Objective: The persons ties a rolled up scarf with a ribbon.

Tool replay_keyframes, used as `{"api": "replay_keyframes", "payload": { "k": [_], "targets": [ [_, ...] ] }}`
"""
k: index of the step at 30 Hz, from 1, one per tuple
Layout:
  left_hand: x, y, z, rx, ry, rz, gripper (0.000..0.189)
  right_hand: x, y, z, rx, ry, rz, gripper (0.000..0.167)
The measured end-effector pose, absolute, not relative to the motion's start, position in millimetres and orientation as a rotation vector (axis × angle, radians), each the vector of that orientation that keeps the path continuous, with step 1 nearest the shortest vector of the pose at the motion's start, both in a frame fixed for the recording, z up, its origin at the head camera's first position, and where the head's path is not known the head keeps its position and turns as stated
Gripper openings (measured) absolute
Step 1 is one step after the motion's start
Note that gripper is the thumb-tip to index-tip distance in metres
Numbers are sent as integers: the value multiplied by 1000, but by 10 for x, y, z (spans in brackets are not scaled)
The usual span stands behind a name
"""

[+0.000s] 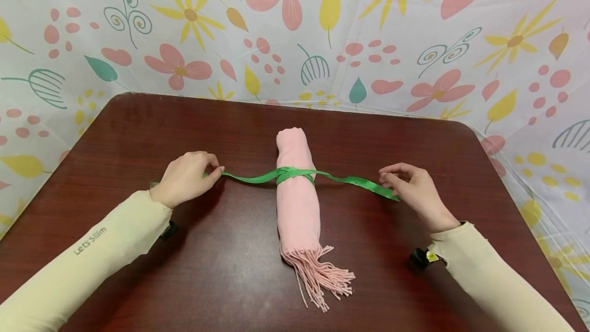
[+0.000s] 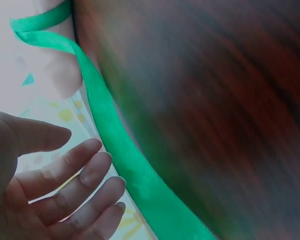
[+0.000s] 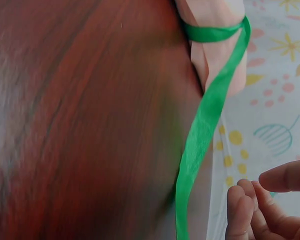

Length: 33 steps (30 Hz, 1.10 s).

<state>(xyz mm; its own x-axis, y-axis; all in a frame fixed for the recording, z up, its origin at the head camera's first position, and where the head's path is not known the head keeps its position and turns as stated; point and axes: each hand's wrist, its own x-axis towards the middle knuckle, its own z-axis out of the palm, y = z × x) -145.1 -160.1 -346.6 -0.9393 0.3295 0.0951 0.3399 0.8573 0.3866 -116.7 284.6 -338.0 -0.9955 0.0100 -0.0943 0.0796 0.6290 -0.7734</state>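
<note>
A rolled pink scarf lies lengthwise on the table, its fringe spread out at the near end. Around its middle goes a green satin ribbon, crossed on top, with one tail out to each side. Beside the left tail is my left hand; the left wrist view shows thumb and fingers apart, with the ribbon passing just beyond the fingertips. My right hand hovers by the right tail's end, fingers loosely bent. In the right wrist view that ribbon runs clear of the fingers.
The dark brown wooden table has rounded far corners. Behind it hangs a white cloth with printed flowers and leaves. A black wrist camera sits under the right sleeve cuff, another under the left.
</note>
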Motion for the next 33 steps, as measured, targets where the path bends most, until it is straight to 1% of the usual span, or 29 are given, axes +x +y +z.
{"api": "replay_keyframes", "payload": {
  "k": [3, 8, 16, 24, 33],
  "targets": [
    [-1438, -1566, -3484, -531, -3020, -668, 18, -1169, 2792, -3381, 46, 2726, -1303, 34],
    [-1418, -1485, -3497, -547, -3073, -737, 24, -1176, 2698, -3388, 20, 2665, -1286, 38],
    [-1419, -1362, -3529, -522, -3162, -857, 44, -1206, 2555, -3436, 19, 2600, -1296, 45],
    [-1453, -1278, -3573, -453, -3226, -922, 51, -1231, 2464, -3500, 37, 2568, -1282, 47],
    [-1473, -1163, -3641, -311, -3234, -1019, 52, -1270, 2356, -3541, 72, 2513, -1305, 49]
  ]
}}
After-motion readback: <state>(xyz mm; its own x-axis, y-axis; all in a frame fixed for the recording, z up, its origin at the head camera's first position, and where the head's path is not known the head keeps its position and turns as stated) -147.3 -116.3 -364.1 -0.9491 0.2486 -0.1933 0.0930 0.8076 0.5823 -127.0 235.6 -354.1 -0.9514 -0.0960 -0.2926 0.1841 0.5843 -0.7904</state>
